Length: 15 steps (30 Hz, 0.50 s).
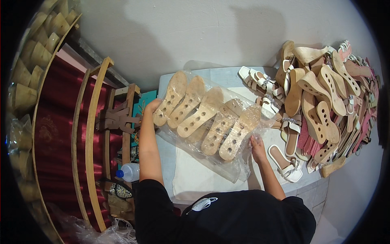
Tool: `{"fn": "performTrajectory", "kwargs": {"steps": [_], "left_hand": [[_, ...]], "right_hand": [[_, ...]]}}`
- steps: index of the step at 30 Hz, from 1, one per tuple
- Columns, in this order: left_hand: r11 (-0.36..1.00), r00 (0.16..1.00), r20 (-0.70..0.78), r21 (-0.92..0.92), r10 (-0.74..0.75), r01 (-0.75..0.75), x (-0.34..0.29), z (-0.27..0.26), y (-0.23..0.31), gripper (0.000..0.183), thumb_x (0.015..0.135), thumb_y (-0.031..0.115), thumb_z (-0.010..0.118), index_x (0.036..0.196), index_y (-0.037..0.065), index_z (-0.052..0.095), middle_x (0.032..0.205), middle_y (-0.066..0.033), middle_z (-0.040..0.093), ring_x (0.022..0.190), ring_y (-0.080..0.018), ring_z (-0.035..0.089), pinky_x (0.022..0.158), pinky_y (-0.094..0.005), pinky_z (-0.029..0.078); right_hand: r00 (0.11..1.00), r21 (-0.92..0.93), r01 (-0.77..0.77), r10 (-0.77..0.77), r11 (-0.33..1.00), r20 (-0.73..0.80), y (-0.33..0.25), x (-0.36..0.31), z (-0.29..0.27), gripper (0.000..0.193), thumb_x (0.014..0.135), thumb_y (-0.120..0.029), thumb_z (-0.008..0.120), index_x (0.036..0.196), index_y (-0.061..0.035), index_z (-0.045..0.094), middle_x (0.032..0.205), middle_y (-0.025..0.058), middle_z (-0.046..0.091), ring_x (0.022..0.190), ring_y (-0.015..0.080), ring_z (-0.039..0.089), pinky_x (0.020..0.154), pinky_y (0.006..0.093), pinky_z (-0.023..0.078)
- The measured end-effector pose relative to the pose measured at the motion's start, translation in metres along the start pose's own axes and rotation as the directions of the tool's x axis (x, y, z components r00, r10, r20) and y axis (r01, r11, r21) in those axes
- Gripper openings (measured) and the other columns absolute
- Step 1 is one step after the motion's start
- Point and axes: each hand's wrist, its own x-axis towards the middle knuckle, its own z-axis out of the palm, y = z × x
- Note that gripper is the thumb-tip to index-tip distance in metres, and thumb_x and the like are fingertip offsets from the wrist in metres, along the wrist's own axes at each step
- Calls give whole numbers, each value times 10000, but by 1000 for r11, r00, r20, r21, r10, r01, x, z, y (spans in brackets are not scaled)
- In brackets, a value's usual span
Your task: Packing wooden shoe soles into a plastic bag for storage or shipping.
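Note:
A clear plastic bag (233, 168) with several pale wooden shoe soles (198, 118) in it is held slanted above the table (164, 83). Each sole has a row of round dark holes. My left hand (152, 107) grips the bag at its left end, beside the outermost sole, with the fingers partly hidden behind it. At the lower right side, my right hand (256, 147) is closed on the plastic. Below the bag lies a white sheet (191, 173). Nearest to my right hand is a white sandal (285, 164).
Wooden soles and strips are heaped in a large pile (325, 97) at the right, beside white sandals (264, 85). A wooden rack (94, 146) stands at the left with a water bottle (130, 172). More wooden blocks (38, 55) fill a shelf at the far left.

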Motion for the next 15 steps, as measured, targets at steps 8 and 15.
{"fn": "performTrajectory", "kwargs": {"steps": [8,15], "left_hand": [[978,998,-38,-201,54,-60,17,9,-9,278,794,177,561,930,-61,610,865,-137,637,669,-210,616,619,-353,494],[879,974,-17,434,227,-198,26,-10,-18,239,816,173,548,895,-39,627,801,-118,638,636,-201,594,557,-358,468]], "right_hand": [[999,119,-17,20,993,-30,8,6,-9,467,883,-313,520,1215,-27,359,764,-23,497,629,59,436,515,203,373],[939,219,179,-100,959,-329,37,32,29,352,933,-285,376,1115,8,442,942,65,519,887,155,481,819,290,373]]}}
